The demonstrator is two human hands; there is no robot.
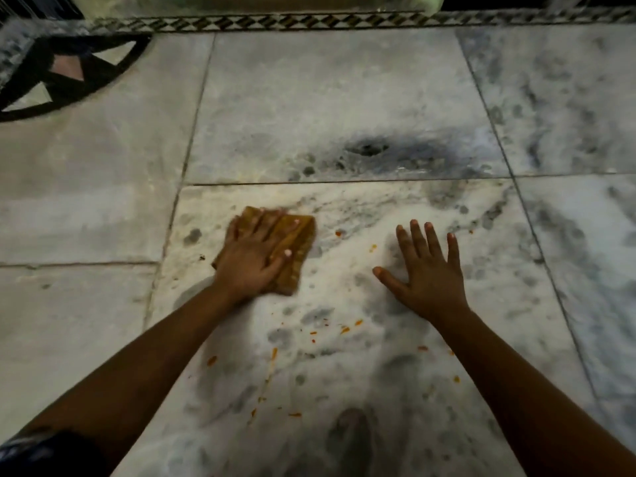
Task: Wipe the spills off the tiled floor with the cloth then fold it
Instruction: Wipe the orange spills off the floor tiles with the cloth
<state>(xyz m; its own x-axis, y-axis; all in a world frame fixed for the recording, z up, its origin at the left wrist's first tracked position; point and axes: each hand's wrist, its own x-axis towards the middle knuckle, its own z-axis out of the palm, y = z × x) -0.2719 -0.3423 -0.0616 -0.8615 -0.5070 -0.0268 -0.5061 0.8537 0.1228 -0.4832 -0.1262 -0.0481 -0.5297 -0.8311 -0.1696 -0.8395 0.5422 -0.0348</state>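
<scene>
A folded brown cloth (298, 249) lies flat on a white, grey-veined marble tile (344, 304). My left hand (253, 254) presses down on top of it with fingers spread, covering most of the cloth. My right hand (426, 270) rests flat on the bare tile to the right of the cloth, palm down, fingers apart, holding nothing. Small orange spill spots (351, 327) are scattered over the tile between and below my hands, with a smear (273, 354) and a blob (211, 360) nearer to me.
Grout lines divide the large marble tiles. A dark patch (368, 148) marks the tile beyond the cloth. A black patterned inlay (62, 74) sits at the far left, and a braided border strip (309, 21) runs along the far edge.
</scene>
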